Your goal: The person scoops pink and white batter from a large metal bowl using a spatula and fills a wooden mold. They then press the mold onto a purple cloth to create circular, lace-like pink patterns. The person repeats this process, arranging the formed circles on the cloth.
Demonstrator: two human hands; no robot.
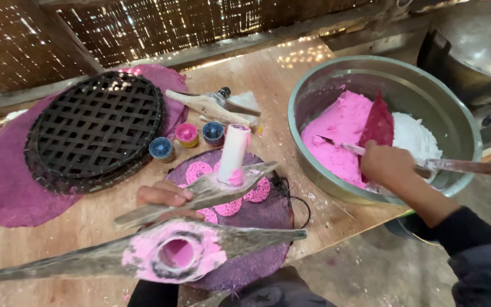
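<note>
My left hand [163, 196] grips a wooden bar [200, 196] with an upright white plunger [234, 152] smeared pink at its base. Below it lies a second wooden bar [86, 261] whose round hole [177, 253] is filled and ringed with pink dough. Both bars are over a round purple mat [262, 227] carrying several pink lacy discs [257, 192]. My right hand [386, 165] is inside a large metal bowl [450, 113], shut on a dark red flat scraper [377, 122] pressed against pink dough [339, 128] beside white dough [419, 136].
A black woven tray [98, 131] rests on larger purple mats [7, 187] at the left. Three small colour pots [187, 135] and another wooden press piece [211, 105] sit behind the mat. A big metal pot [478, 51] stands at the top right. The table edge [342, 236] runs diagonally.
</note>
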